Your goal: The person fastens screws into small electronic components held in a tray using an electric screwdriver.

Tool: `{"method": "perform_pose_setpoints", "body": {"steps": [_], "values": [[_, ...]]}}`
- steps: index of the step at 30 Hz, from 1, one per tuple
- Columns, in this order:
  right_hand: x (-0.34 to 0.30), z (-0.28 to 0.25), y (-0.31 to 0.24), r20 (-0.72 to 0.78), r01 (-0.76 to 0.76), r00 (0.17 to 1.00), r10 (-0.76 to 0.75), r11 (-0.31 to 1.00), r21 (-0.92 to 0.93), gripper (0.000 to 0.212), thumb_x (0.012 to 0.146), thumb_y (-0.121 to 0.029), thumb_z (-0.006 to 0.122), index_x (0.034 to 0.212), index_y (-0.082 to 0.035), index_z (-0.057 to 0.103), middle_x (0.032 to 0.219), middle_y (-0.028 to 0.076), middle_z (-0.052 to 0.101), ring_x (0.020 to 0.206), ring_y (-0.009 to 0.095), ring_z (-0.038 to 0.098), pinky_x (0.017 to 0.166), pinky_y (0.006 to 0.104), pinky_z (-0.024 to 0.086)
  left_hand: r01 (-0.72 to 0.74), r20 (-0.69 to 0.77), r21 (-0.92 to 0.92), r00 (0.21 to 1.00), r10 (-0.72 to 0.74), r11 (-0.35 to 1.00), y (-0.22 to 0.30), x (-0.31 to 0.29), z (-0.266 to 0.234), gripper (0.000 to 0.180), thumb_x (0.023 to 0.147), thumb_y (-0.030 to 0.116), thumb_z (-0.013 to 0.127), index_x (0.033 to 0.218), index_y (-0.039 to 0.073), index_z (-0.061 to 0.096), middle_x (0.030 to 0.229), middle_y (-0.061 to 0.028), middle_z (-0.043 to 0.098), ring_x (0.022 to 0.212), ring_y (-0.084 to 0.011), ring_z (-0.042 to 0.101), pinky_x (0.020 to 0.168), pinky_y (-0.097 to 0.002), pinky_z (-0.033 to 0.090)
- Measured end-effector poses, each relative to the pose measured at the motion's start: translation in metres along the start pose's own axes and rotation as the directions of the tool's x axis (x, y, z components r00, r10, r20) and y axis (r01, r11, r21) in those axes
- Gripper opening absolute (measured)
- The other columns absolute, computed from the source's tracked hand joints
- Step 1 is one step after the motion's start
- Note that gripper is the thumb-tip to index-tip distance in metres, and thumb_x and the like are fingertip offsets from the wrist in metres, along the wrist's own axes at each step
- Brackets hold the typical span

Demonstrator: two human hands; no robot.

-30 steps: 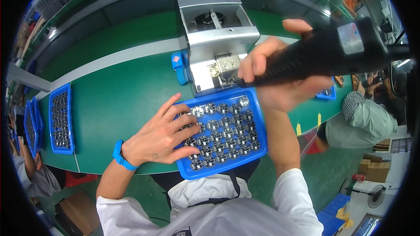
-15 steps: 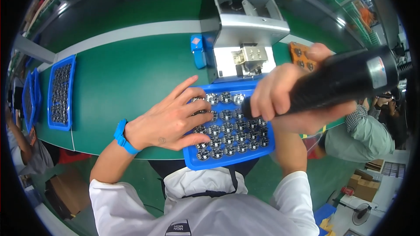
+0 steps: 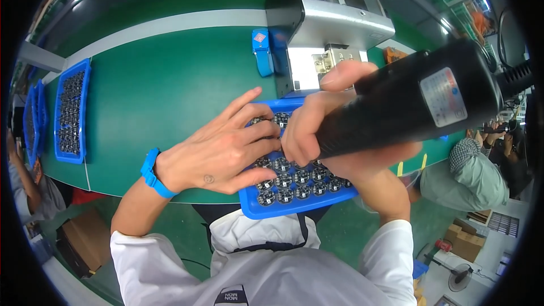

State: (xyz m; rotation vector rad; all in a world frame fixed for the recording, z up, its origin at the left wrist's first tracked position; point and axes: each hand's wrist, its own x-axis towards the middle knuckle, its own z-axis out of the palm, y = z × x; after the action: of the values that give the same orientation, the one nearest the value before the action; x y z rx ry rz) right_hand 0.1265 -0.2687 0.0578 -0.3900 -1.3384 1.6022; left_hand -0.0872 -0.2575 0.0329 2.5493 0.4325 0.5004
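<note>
A blue tray (image 3: 266, 211) of small round metal-and-black parts (image 3: 302, 177) lies in front of me at the table's near edge. My left hand (image 3: 226, 150) rests over the tray's left side, fingers bent and spread, fingertips on parts there. A blue band circles that wrist. My right hand (image 3: 340, 124) is wrapped round a thick black corded electric screwdriver (image 3: 408, 102), held tilted above the tray. Its tip is hidden behind my right fingers, close to the left fingertips. Hand and tool also cover the tray's right upper area.
Beyond the tray stands a silver-grey machine (image 3: 345, 20) with a metal fixture (image 3: 337, 56). A blue strap (image 3: 262, 54) lies on the green table (image 3: 170, 79) beside it. Another filled blue tray (image 3: 85, 107) sits far left. An orange tray (image 3: 394, 55) shows behind the screwdriver.
My right hand has brought the screwdriver leftward over the tray, close to my left fingertips, and covers more parts. My left hand keeps nearly the same pose. The view has shifted slightly.
</note>
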Motion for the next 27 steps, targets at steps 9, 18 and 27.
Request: {"method": "perform_pose_setpoints", "body": {"steps": [9,18,27], "values": [[0.008,0.0,0.002,0.053,-0.026,0.998,0.027,1.0,-0.014,0.092,0.083,-0.077,0.045,0.13,0.001,0.03,0.066,0.021,0.056,0.053,0.027,0.055,0.056,0.0392,0.049,0.024,0.055,0.002,0.998,-0.024,1.0,-0.002,-0.001,0.0,0.036,0.085,0.039,0.067,0.098,0.006,0.07,0.115,-0.0148,0.06,0.122,-0.0378,0.045,0.114,-0.0593,0.023],[0.011,-0.006,0.012,0.138,0.086,0.987,-0.08,0.996,-0.035,0.089,0.087,-0.075,0.039,0.128,0.003,0.03,0.067,0.022,0.056,0.054,0.028,0.056,0.054,0.0382,0.049,-0.011,-0.002,-0.003,1.0,0.011,1.0,-0.001,0.0,-0.001,0.039,0.082,0.034,0.065,0.097,-0.001,0.067,0.1,-0.0133,0.058,0.112,-0.0338,0.049,0.115,-0.0561,0.024],[0.006,-0.006,0.004,0.087,-0.037,0.995,0.039,0.999,-0.025,0.086,0.087,-0.073,0.045,0.127,0.003,0.034,0.068,0.02,0.056,0.056,0.027,0.056,0.055,0.0377,0.049,-0.001,-0.017,-0.017,1.0,0.0,1.0,-0.002,-0.001,0.001,0.038,0.081,0.033,0.066,0.096,-0.001,0.068,0.1,-0.0134,0.058,0.112,-0.0341,0.049,0.115,-0.0567,0.024]]}}
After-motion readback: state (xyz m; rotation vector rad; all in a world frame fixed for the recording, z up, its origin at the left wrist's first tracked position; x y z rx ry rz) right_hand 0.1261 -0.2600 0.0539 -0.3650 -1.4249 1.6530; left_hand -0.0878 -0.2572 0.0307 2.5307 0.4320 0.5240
